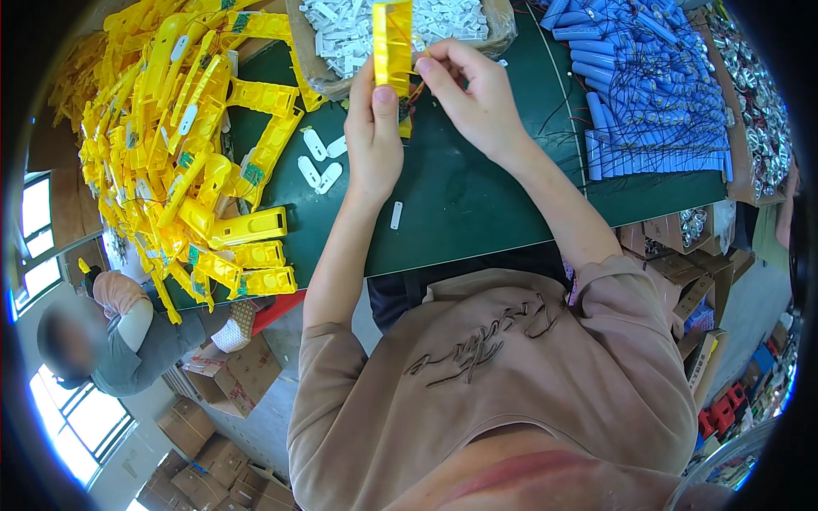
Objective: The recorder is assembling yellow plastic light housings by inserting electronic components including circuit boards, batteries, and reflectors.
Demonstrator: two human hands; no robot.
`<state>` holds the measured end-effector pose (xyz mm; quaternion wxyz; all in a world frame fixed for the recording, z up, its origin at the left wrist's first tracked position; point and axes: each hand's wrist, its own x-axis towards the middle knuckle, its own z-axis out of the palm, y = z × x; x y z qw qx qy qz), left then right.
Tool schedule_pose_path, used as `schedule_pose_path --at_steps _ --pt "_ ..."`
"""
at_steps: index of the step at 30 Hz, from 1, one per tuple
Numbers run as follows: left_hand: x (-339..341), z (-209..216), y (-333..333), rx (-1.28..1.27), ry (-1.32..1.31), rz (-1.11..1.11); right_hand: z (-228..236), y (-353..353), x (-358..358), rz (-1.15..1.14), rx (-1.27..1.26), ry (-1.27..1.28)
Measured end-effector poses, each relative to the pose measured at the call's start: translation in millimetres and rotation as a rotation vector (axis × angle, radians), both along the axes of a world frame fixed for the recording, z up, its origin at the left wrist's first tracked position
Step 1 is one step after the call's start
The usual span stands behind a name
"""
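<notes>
My left hand (377, 140) is closed around a yellow plastic housing (393, 51), which it holds upright above the far side of the table. The housing's ribbed, hollow side shows. My right hand (471, 98) is beside it, thumb and forefinger pinched at the housing's right edge. Whatever is between those fingertips is too small to make out. Thin wires and a dark part hang below the housing, partly hidden by my left hand. Several white oval plates (308, 172) lie on the table left of my left forearm, and a small white strip (396, 215) lies between my forearms.
A large heap of yellow housings (183, 128), some with green circuit boards, covers the table's left. A box of white parts (341, 85) stands beyond my hands. Blue wired cylinders (652, 157) are stacked right, beside a box of silvery parts (758, 111). Another person (128, 341) is at left.
</notes>
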<state>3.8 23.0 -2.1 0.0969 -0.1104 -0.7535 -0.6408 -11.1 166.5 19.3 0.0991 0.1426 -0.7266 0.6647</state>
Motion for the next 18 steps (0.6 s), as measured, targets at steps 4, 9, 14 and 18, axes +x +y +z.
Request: schedule_pose_path --at_steps 4,9,14,18 --pt "1 3 2 -0.036 0.036 0.122 -15 -11 5 -0.055 0.181 0.043" --pt "2 -1 4 0.271 -0.117 0.097 -23 -24 9 -0.205 0.492 0.461" --pt "5 6 4 0.421 -0.232 -0.035 -25 -21 6 -0.235 0.558 0.598" --pt "3 2 1 0.306 -0.169 -0.044 -22 -23 6 -0.252 0.523 0.621"
